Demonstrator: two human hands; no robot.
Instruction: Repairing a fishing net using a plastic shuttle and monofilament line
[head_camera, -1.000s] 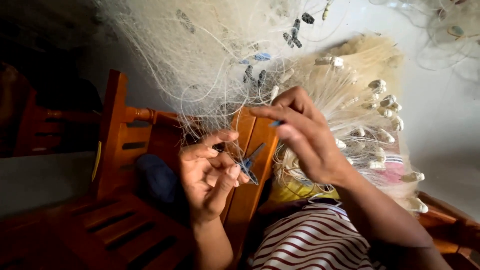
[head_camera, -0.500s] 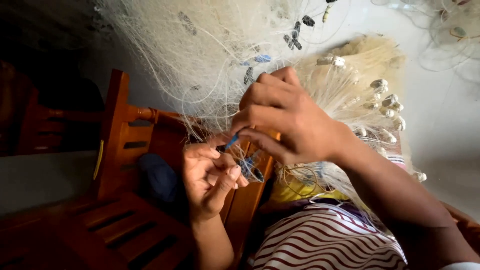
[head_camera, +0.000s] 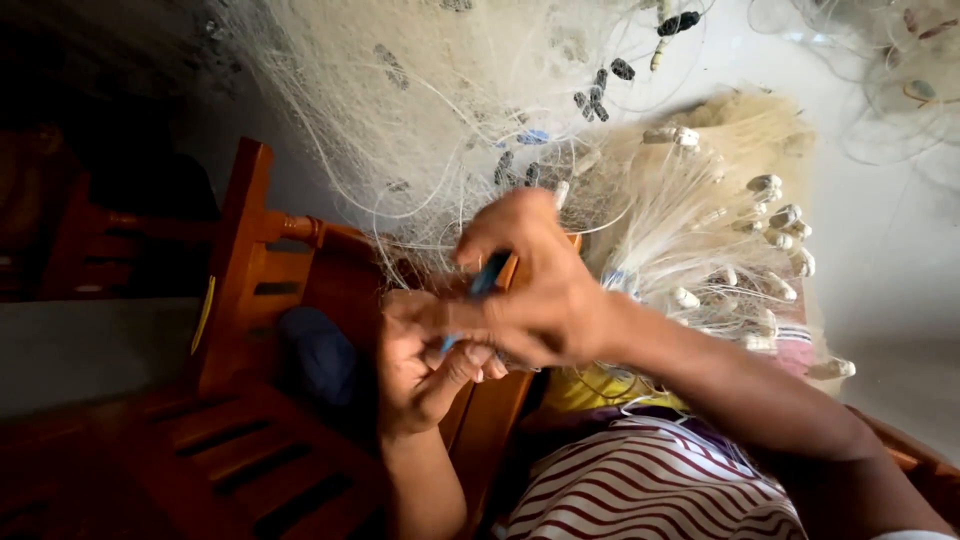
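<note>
Blue netting needle (head_camera: 488, 276) pinched in right hand (head_camera: 545, 290); left hand (head_camera: 425, 365) half-hidden, grip on net (head_camera: 420, 110) unclear.

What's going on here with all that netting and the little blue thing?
A person is working on a pale fishing net draped over a wooden chair. Their right hand pinches a slim blue tool against the mesh, while the left hand holds the net from below. Small whitish floats bunch at the right.
</note>
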